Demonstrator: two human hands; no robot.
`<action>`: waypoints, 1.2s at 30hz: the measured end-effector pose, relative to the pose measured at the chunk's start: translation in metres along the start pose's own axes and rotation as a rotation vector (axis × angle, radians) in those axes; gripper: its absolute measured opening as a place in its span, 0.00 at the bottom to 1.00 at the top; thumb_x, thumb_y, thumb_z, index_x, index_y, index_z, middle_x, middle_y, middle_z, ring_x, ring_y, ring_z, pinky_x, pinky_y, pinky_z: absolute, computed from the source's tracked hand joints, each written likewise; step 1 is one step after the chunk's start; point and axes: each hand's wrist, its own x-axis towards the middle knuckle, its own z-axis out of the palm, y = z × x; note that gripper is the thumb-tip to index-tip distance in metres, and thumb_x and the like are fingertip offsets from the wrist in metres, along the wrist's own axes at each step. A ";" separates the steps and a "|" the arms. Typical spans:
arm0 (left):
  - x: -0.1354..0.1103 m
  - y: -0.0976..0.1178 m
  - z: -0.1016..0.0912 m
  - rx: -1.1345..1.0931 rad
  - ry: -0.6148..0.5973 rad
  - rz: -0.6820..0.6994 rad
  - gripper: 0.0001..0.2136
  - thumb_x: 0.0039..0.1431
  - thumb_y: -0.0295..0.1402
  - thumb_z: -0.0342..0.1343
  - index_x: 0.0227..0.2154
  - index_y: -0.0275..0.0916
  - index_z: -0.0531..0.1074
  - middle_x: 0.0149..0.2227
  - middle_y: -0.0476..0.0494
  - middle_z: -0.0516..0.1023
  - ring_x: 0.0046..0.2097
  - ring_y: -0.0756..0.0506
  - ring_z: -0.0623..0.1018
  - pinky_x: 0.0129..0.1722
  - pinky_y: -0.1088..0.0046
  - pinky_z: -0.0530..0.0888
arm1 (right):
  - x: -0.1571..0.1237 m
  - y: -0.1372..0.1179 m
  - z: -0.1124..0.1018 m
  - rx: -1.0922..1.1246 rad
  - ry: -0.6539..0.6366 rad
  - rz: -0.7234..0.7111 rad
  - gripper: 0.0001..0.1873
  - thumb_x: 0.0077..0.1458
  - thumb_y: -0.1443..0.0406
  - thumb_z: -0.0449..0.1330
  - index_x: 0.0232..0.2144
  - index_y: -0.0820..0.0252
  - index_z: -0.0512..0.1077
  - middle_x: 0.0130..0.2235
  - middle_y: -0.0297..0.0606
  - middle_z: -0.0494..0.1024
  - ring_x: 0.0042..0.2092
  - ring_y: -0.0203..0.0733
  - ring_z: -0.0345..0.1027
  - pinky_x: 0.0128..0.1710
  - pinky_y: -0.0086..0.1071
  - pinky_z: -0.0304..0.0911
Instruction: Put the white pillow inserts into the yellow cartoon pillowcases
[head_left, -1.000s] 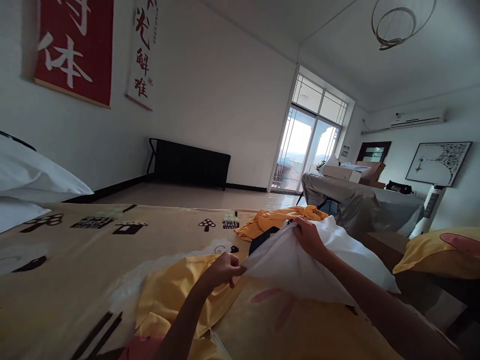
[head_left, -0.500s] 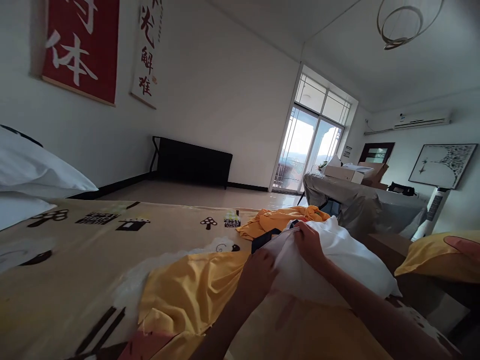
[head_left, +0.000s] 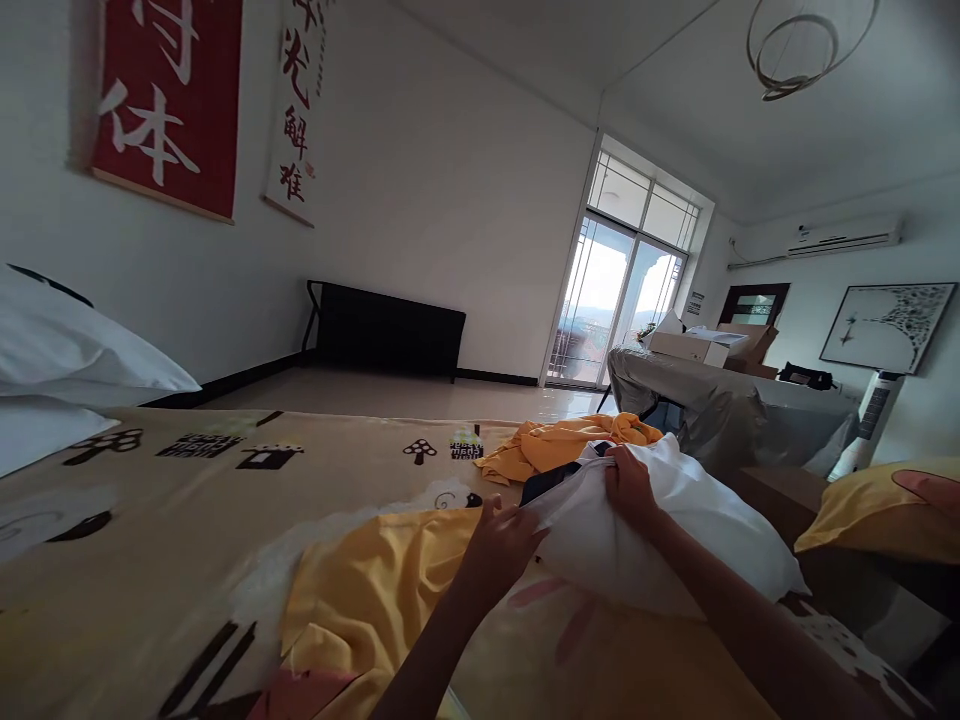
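Note:
A white pillow [head_left: 697,530] lies on the bed at centre right. My right hand [head_left: 630,488] grips its white cover near the top edge, fingers closed on the cloth. My left hand [head_left: 504,545] pinches the near left edge of the same white cover. Under both hands spreads a yellow pillowcase [head_left: 375,600] with a pink print. A dark cloth [head_left: 546,482] peeks out just beyond the pillow.
The bed sheet [head_left: 187,520] is beige with black mushroom and house prints. A crumpled orange cloth [head_left: 555,445] lies at the far edge. White pillows [head_left: 67,360] sit at left, a yellow pillow [head_left: 877,505] at right. A covered table [head_left: 720,405] with boxes stands beyond.
My left hand moved right from the pillow's near corner up to its edge beside my right hand. The pillow shifted slightly; my right hand kept its grip.

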 end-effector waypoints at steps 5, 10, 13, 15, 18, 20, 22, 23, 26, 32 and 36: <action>0.002 0.012 0.000 -0.048 -0.031 -0.006 0.16 0.64 0.39 0.43 0.23 0.39 0.64 0.17 0.49 0.71 0.21 0.50 0.71 0.36 0.68 0.63 | 0.001 0.014 0.003 -0.069 -0.121 -0.073 0.08 0.50 0.70 0.44 0.29 0.58 0.63 0.31 0.41 0.72 0.32 0.42 0.65 0.30 0.32 0.55; -0.003 -0.004 0.000 -0.125 -0.224 -0.418 0.17 0.60 0.48 0.45 0.27 0.40 0.65 0.21 0.46 0.72 0.27 0.44 0.73 0.28 0.70 0.61 | 0.006 0.004 0.000 -0.077 -0.181 -0.110 0.09 0.49 0.72 0.45 0.31 0.59 0.63 0.31 0.39 0.73 0.31 0.41 0.64 0.30 0.31 0.54; -0.001 -0.007 -0.009 -0.141 -0.207 -0.512 0.15 0.59 0.46 0.45 0.31 0.39 0.66 0.23 0.46 0.72 0.29 0.43 0.74 0.29 0.69 0.63 | 0.006 -0.020 -0.002 -0.077 -0.263 -0.228 0.08 0.48 0.72 0.47 0.30 0.58 0.63 0.30 0.37 0.72 0.30 0.39 0.64 0.30 0.31 0.53; 0.004 0.001 -0.017 -0.217 -0.100 -0.446 0.13 0.57 0.43 0.49 0.38 0.38 0.66 0.33 0.42 0.75 0.38 0.41 0.74 0.38 0.65 0.67 | 0.005 -0.037 -0.004 -0.075 -0.325 -0.353 0.07 0.48 0.73 0.48 0.29 0.58 0.62 0.29 0.37 0.71 0.31 0.39 0.64 0.30 0.31 0.53; 0.014 0.020 -0.022 -0.446 -0.068 -0.415 0.27 0.46 0.37 0.57 0.51 0.39 0.60 0.50 0.37 0.70 0.51 0.39 0.70 0.49 0.62 0.66 | 0.003 -0.058 -0.010 -0.010 -0.356 -0.479 0.09 0.48 0.73 0.48 0.30 0.59 0.63 0.30 0.37 0.72 0.32 0.39 0.64 0.32 0.30 0.55; 0.017 0.031 -0.015 -0.606 -0.176 -0.575 0.29 0.42 0.37 0.60 0.49 0.40 0.61 0.47 0.39 0.73 0.47 0.41 0.73 0.43 0.67 0.69 | 0.003 -0.067 -0.013 0.068 -0.360 -0.506 0.10 0.47 0.74 0.48 0.31 0.58 0.64 0.29 0.36 0.72 0.32 0.38 0.64 0.33 0.30 0.56; 0.017 0.038 -0.002 -0.683 -0.251 -0.726 0.21 0.42 0.39 0.60 0.41 0.39 0.66 0.36 0.44 0.76 0.36 0.43 0.75 0.33 0.72 0.67 | 0.003 -0.073 -0.016 0.124 -0.373 -0.510 0.09 0.47 0.74 0.49 0.30 0.58 0.64 0.27 0.35 0.72 0.29 0.37 0.63 0.31 0.29 0.56; 0.015 0.039 0.005 -0.689 -0.261 -0.762 0.16 0.43 0.40 0.59 0.36 0.38 0.68 0.30 0.45 0.76 0.32 0.45 0.74 0.30 0.73 0.64 | 0.003 -0.076 -0.017 0.136 -0.383 -0.506 0.08 0.46 0.74 0.49 0.29 0.58 0.64 0.26 0.34 0.71 0.29 0.36 0.62 0.30 0.29 0.55; 0.010 0.036 0.018 -0.661 -0.235 -0.780 0.10 0.48 0.38 0.52 0.20 0.36 0.67 0.21 0.45 0.71 0.27 0.47 0.69 0.27 0.73 0.58 | 0.004 -0.084 -0.022 0.132 -0.434 -0.484 0.07 0.48 0.74 0.50 0.28 0.59 0.64 0.26 0.35 0.72 0.28 0.36 0.63 0.31 0.29 0.57; 0.005 0.024 0.018 -0.720 -0.166 -0.898 0.21 0.52 0.48 0.46 0.15 0.35 0.65 0.18 0.47 0.67 0.24 0.50 0.63 0.26 0.73 0.55 | -0.008 -0.101 -0.043 0.178 -0.346 -0.148 0.16 0.54 0.70 0.51 0.46 0.59 0.63 0.44 0.42 0.73 0.46 0.44 0.65 0.46 0.37 0.61; 0.003 0.015 0.024 -0.730 -0.103 -1.049 0.27 0.49 0.58 0.44 0.14 0.36 0.63 0.17 0.48 0.62 0.24 0.51 0.60 0.24 0.74 0.55 | -0.044 -0.100 -0.041 0.229 -0.142 0.020 0.23 0.54 0.69 0.50 0.53 0.60 0.57 0.52 0.44 0.69 0.53 0.45 0.61 0.51 0.39 0.58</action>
